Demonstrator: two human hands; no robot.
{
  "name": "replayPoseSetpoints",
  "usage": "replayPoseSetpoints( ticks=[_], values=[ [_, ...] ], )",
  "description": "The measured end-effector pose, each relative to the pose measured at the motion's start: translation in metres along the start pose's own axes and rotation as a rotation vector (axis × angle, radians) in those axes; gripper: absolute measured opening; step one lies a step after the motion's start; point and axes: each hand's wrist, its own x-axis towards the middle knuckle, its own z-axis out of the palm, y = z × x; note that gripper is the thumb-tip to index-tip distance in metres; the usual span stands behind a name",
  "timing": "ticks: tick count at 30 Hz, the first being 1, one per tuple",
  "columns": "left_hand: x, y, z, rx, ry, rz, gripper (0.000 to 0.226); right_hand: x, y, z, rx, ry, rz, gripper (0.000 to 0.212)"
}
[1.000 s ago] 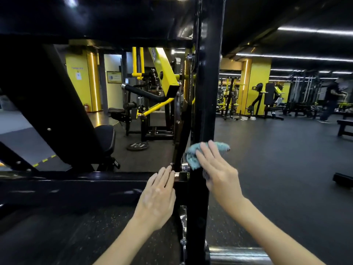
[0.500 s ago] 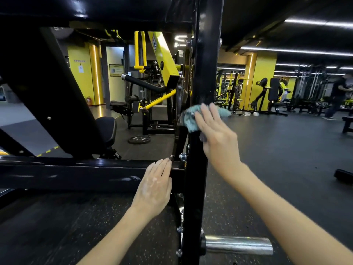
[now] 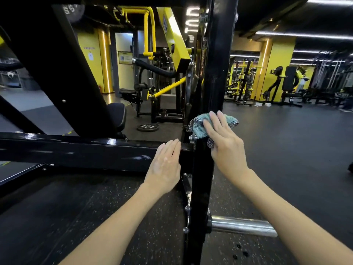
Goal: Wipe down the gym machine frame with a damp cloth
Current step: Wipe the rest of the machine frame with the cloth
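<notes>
A black upright post (image 3: pixel 215 73) of the gym machine frame runs from top to bottom through the middle of the view. My right hand (image 3: pixel 225 140) presses a teal cloth (image 3: pixel 198 125) flat against the post, just above the joint with a black horizontal beam (image 3: pixel 86 150). The cloth wraps around the post and shows on both sides of my fingers. My left hand (image 3: pixel 166 165) rests flat on the right end of that beam, fingers together, holding nothing.
A chrome weight peg (image 3: pixel 242 225) sticks out to the right low on the post. A black slanted pad (image 3: pixel 57 64) and seat (image 3: pixel 116 115) stand at left. Yellow machines (image 3: pixel 172 46) and a weight plate (image 3: pixel 148 127) lie behind; dark rubber floor stretches right.
My right hand with the cloth went up the post, then slid back down to just above the beam joint. My left hand stayed on the beam.
</notes>
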Motion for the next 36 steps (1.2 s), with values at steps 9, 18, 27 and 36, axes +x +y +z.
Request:
replayPoseSetpoints(
  ticks=[9, 18, 27, 36],
  values=[
    [-0.003, -0.001, 0.003, 0.000, 0.021, 0.041, 0.063, -0.084, 0.000, 0.007, 0.039, -0.235, -0.103, 0.071],
    [-0.004, 0.000, 0.001, 0.036, -0.027, 0.033, 0.066, -0.072, -0.010, 0.019, 0.018, -0.057, -0.009, 0.067],
    [0.002, -0.004, -0.017, 0.124, -0.218, 0.058, 0.073, -0.071, -0.027, 0.020, 0.127, -0.189, -0.099, 0.067],
    [-0.074, -0.012, -0.027, -0.196, 0.069, -0.018, 0.067, -0.043, -0.058, 0.048, 0.208, -0.331, -0.289, 0.068]
  ],
)
